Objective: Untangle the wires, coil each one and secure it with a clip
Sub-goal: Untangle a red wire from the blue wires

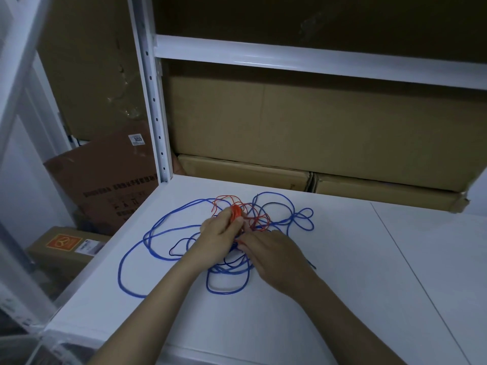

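A long blue wire (137, 248) lies in loose loops across the white shelf top (369, 272), tangled with a thin dark wire (175, 250) and a red wire (257, 219). My left hand (217, 238) grips a small wound coil of the red wire (235, 212) just above the tangle's middle. Right beside it, my right hand (271, 252) pinches a strand of the red wire at its fingertips. Loose red loops spread behind and to the right of the coil. No clip shows.
Cardboard boxes (316, 133) fill the shelf bay right behind the wires. A white perforated upright (155, 114) stands at the back left. More boxes (105, 191) sit lower, past the shelf's left edge. A seam (411, 262) runs across the shelf on the right.
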Demonstrator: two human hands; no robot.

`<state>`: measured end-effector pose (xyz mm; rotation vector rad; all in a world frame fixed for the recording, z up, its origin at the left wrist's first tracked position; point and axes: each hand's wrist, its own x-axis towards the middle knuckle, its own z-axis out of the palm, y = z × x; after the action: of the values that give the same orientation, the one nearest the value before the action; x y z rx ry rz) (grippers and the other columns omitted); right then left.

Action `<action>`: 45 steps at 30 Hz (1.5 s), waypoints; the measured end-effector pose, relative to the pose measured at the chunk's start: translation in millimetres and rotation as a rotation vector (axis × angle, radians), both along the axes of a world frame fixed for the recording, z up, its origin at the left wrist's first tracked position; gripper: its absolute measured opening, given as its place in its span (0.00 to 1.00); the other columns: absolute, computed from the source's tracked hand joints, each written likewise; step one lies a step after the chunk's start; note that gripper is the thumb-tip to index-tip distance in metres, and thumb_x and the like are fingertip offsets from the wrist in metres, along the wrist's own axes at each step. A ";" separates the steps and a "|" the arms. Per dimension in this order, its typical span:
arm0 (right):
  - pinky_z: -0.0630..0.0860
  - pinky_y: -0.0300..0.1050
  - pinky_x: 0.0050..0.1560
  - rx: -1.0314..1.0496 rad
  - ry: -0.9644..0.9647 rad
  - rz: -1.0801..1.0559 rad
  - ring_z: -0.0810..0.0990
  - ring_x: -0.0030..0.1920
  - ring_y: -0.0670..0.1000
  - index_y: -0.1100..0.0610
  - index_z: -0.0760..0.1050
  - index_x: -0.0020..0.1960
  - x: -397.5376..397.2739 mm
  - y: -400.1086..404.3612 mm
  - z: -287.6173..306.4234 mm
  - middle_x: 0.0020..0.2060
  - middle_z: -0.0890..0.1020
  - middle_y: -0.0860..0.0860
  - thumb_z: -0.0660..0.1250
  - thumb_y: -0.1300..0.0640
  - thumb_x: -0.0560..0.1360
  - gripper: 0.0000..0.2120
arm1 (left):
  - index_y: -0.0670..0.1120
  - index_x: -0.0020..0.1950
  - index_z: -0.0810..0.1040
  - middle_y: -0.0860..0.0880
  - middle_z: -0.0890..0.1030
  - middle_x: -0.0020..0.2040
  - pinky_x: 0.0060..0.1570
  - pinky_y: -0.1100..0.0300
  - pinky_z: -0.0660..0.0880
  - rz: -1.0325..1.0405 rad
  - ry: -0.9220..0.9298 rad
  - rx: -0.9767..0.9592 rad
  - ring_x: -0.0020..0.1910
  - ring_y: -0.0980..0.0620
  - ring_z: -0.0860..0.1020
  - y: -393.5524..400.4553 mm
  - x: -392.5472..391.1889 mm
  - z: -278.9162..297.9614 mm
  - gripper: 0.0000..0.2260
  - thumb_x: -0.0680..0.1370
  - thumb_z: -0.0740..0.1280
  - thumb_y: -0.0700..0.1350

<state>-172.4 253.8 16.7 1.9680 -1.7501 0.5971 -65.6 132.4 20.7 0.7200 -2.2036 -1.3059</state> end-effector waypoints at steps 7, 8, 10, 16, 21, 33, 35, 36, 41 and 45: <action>0.74 0.39 0.45 -0.196 -0.514 0.002 0.77 0.44 0.42 0.57 0.80 0.49 -19.6 -1.9 12.9 0.43 0.81 0.46 0.60 0.54 0.77 0.12 | 0.53 0.35 0.77 0.48 0.76 0.35 0.42 0.70 0.69 -0.198 0.012 0.171 0.36 0.55 0.72 26.2 16.4 23.1 0.24 0.83 0.49 0.56; 0.75 0.39 0.46 -0.188 -0.597 -0.003 0.77 0.44 0.41 0.56 0.80 0.49 -20.2 -3.1 13.1 0.43 0.81 0.43 0.60 0.53 0.77 0.12 | 0.52 0.34 0.77 0.48 0.74 0.33 0.40 0.68 0.69 -0.216 0.020 0.186 0.34 0.55 0.71 28.7 17.0 26.1 0.24 0.83 0.49 0.56; 0.75 0.37 0.47 -0.148 -0.770 0.015 0.79 0.45 0.42 0.52 0.80 0.47 -16.9 -4.2 13.2 0.41 0.81 0.40 0.63 0.54 0.77 0.08 | 0.45 0.38 0.76 0.48 0.70 0.30 0.37 0.65 0.67 -0.258 0.076 0.227 0.31 0.55 0.67 30.4 17.2 27.9 0.23 0.82 0.51 0.56; 0.72 0.33 0.49 -0.158 -1.079 0.043 0.79 0.47 0.43 0.45 0.79 0.48 2.9 -1.7 11.4 0.43 0.82 0.43 0.61 0.57 0.79 0.10 | 0.46 0.31 0.73 0.51 0.63 0.23 0.39 0.56 0.60 -0.205 0.289 0.471 0.26 0.54 0.60 28.8 11.7 24.3 0.21 0.81 0.56 0.51; 0.68 0.30 0.55 -0.180 -1.018 0.075 0.75 0.53 0.40 0.45 0.73 0.56 19.0 -0.7 6.8 0.51 0.76 0.49 0.51 0.45 0.79 0.13 | 0.48 0.24 0.72 0.50 0.59 0.23 0.36 0.57 0.57 -0.212 0.404 0.572 0.27 0.53 0.56 33.1 7.7 26.0 0.27 0.83 0.52 0.48; 0.69 0.31 0.48 -0.164 -0.961 -0.054 0.74 0.47 0.41 0.49 0.68 0.53 24.7 -2.9 -8.0 0.46 0.74 0.44 0.49 0.50 0.81 0.10 | 0.45 0.28 0.67 0.49 0.62 0.23 0.40 0.57 0.62 -0.142 0.355 0.523 0.28 0.52 0.61 37.2 1.1 25.2 0.23 0.82 0.55 0.50; 0.68 0.29 0.45 -0.155 -0.977 -0.107 0.74 0.45 0.40 0.51 0.68 0.51 22.8 -5.5 -8.5 0.44 0.74 0.46 0.50 0.53 0.82 0.09 | 0.45 0.29 0.67 0.50 0.66 0.25 0.42 0.56 0.63 -0.095 0.338 0.481 0.29 0.52 0.64 40.8 -1.2 23.3 0.22 0.83 0.55 0.50; 0.68 0.28 0.44 -0.148 -0.970 -0.134 0.73 0.44 0.39 0.53 0.68 0.50 21.1 -6.8 -8.2 0.43 0.74 0.47 0.50 0.55 0.82 0.09 | 0.46 0.30 0.67 0.50 0.67 0.26 0.42 0.56 0.64 -0.069 0.325 0.466 0.30 0.53 0.66 42.8 -2.3 22.4 0.22 0.83 0.54 0.50; 0.67 0.31 0.41 -0.125 -0.849 -0.222 0.73 0.44 0.40 0.53 0.68 0.48 13.4 -10.7 -6.4 0.42 0.73 0.48 0.48 0.52 0.81 0.12 | 0.43 0.42 0.75 0.47 0.77 0.40 0.49 0.58 0.68 0.012 0.173 0.323 0.42 0.49 0.74 42.6 -6.2 22.5 0.21 0.83 0.51 0.54; 0.66 0.33 0.39 -0.101 -0.799 -0.220 0.72 0.41 0.44 0.51 0.67 0.46 14.4 -10.1 -5.2 0.41 0.74 0.48 0.48 0.49 0.80 0.12 | 0.50 0.57 0.75 0.49 0.75 0.57 0.51 0.69 0.66 0.026 0.095 0.246 0.56 0.56 0.73 33.2 -1.2 22.5 0.16 0.83 0.51 0.55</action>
<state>-158.0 243.7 11.5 1.5212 -2.2695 1.4993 -66.8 165.5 43.2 0.7563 -1.9739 -1.5819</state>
